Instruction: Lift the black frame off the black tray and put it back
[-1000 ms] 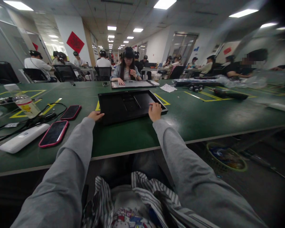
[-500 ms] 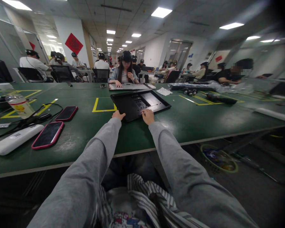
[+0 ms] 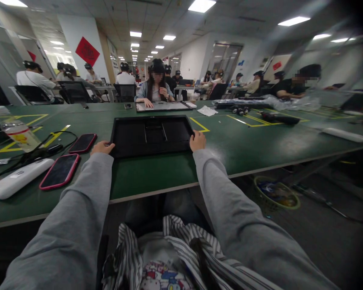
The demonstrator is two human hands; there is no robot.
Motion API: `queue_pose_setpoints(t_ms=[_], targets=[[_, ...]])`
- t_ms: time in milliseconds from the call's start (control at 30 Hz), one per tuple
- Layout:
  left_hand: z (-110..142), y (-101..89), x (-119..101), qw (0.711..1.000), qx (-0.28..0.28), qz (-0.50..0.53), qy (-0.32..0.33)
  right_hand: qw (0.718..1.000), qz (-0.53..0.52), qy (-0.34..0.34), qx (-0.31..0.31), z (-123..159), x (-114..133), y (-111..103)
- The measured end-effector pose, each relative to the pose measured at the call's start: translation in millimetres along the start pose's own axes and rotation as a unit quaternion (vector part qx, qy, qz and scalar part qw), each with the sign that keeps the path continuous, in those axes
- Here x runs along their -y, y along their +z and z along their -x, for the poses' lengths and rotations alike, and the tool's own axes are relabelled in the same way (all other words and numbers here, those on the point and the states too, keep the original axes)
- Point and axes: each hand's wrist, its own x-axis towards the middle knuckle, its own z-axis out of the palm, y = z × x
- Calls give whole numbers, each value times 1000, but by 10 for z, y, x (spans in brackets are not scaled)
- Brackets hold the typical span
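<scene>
The L hand point(image 3: 101, 148) and the R hand point(image 3: 197, 141) were well apart, each clamped on one short side of the black panel point(image 3: 128, 137). This panel was between them on the green table point(image 3: 154, 173), w/ its raised rim and middle recess facing up. I think the hands held opp. sides b/c such a wide piece turns easily if only one end is held; the rim gave the fingers smth. to catch. Whether its underside touched the table fully, I couldn't tell.

Just beside the L hand was the upper phone point(image 3: 82, 143), and nearer to the person the lower phone point(image 3: 59, 171); these, I judged, left little room for the panel on that side. Beyond them were the black cable point(image 3: 53, 149), the white device point(image 3: 19, 177) and the tilted bottle point(image 3: 21, 135). To the R, yellow tape point(image 3: 201, 125) ran near the panel's far corner.

Behind it was the pale board point(image 3: 166, 106), w/ a co-worker's hand point(image 3: 145, 102) on it, so space at the back was also limited. Crumpled paper point(image 3: 207, 110) lay beside that board. The basket point(image 3: 292, 206) was on the floor, R side, not in the way.
</scene>
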Motion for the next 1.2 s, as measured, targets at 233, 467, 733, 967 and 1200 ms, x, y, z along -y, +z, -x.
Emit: queue_pose_setpoints(t_ms=[233, 467, 733, 967, 1200], targets=[[127, -14, -84, 1000, -15, -12, -15, 992, -46, 96, 66, -61, -149, -31], [140, -91, -15, 999, -31, -38, -15, 989, -95, 70, 87, -104, -195, 33], [283, -262, -124, 980, -106, -152, 71, 991, -102, 37, 75, -98, -71, -36], [449, -570, -207, 962, -234, 25, 141, 993, -82, -42, -80, -90, 94, -385], [541, -548, -290, 961, -232, 49, 142, 994, -48, -37, -95, -86, 79, -389]])
